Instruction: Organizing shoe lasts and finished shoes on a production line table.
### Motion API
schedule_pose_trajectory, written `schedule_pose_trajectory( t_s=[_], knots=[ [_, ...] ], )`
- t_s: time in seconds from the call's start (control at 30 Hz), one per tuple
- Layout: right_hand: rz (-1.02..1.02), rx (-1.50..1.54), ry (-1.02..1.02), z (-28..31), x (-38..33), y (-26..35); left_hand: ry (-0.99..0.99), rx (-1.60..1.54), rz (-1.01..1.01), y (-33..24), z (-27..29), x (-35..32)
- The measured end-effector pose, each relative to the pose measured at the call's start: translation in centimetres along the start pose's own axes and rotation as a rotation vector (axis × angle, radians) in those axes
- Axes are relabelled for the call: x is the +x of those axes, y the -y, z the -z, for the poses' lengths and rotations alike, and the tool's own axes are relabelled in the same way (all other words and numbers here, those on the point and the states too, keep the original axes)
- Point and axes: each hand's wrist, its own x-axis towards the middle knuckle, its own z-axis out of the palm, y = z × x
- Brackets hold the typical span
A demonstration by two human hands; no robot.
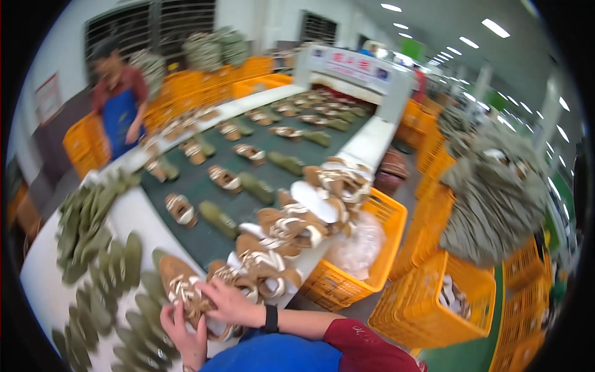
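Note:
A brown shoe with white laces lies toe-away at the near end of the table, on or beside some green shoe-shaped insoles. My left hand grips its near left side, thumb and fingers curled in. Across the laces from the right, my right hand has its fingers closed on the upper. Exactly what the fingertips pinch is hidden. Just right of the shoe, more brown-and-white shoes are heaped along the belt's edge. Rows of green insoles spread to the left of my hands.
A dark green conveyor belt carries spaced shoes and green pieces toward a white machine. A yellow crate with a clear plastic bag stands right of the belt. Several more crates line the right. A person in a blue apron stands far left.

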Motion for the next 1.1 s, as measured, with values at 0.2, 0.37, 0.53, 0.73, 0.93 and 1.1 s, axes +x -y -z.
schedule_pose_trajectory(
  t_s=[0.2,0.37,0.53,0.73,0.93,1.1],
  knots=[
    [-0.084,0.030,-0.105,3.6,-2.2,1.2,0.065,-0.204,-0.159,-1.6,-1.4,2.2],
    [0.037,-0.302,-0.245,3.7,-1.0,2.9,0.053,-0.199,-0.233,-1.2,-1.1,2.8],
    [0.248,-0.265,-0.272,1.9,-0.2,3.5,-0.003,-0.195,-0.272,-0.1,-0.7,2.5],
    [0.274,-0.189,-0.244,0.9,0.0,3.5,0.036,-0.188,-0.142,0.9,-0.1,1.5],
    [0.253,-0.116,-0.201,0.3,-0.2,3.6,0.066,-0.529,0.006,3.1,-1.5,0.7],
    [0.274,0.061,-0.142,0.4,-0.5,2.7,0.076,-0.483,0.024,2.1,-0.8,1.0]
  ],
)
